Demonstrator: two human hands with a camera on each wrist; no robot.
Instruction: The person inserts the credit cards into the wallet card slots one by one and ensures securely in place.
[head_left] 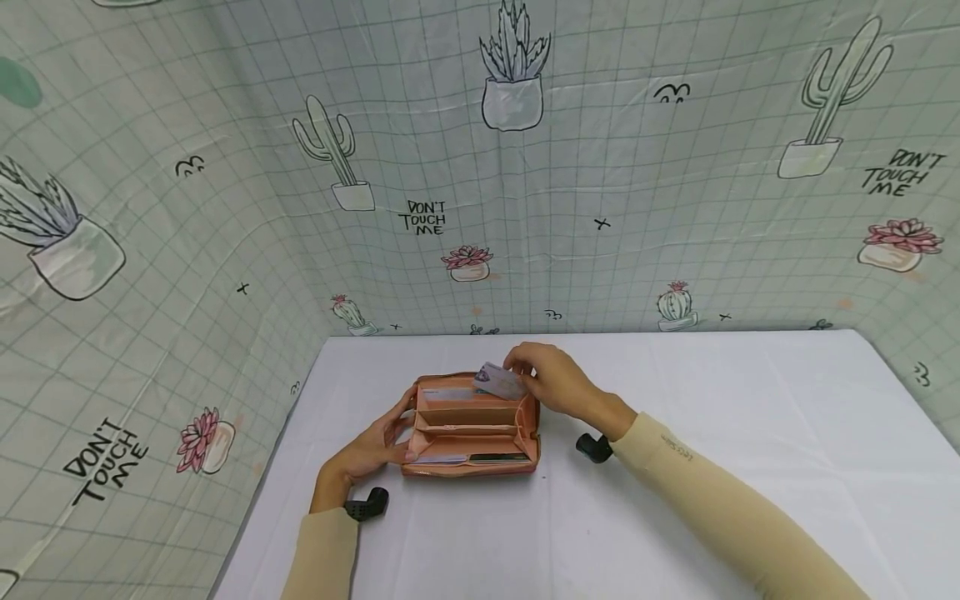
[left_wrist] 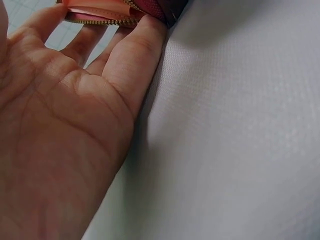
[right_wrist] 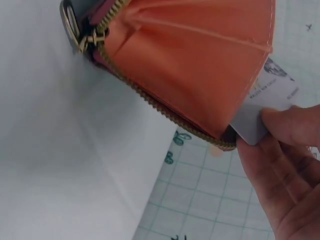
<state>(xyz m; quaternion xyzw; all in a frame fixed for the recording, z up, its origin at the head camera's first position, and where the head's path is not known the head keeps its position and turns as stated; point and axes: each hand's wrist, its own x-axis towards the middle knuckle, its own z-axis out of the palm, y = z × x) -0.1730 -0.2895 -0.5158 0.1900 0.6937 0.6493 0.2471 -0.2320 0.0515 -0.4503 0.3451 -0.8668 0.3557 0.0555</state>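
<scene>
An orange zip-around wallet (head_left: 468, 421) lies spread wide on the table, its compartments facing up. My left hand (head_left: 378, 442) holds its left end, with thumb at the near corner and fingers along the side; the left wrist view shows the brass zipper (left_wrist: 102, 21) by those fingers. Between thumb and fingers, my right hand (head_left: 558, 379) pinches a grey printed card (head_left: 498, 381) at the wallet's far right corner. In the right wrist view the card (right_wrist: 270, 92) passes partly behind the orange side gusset (right_wrist: 200, 65), so some of it is hidden.
Another light card (head_left: 447, 394) sits in the far slot, while a pale card (head_left: 441, 459) and a dark one (head_left: 498, 457) are in the near slots. White cloth covers the table (head_left: 675, 533). Behind hangs a grid-patterned curtain (head_left: 570, 167) with cactus drawings.
</scene>
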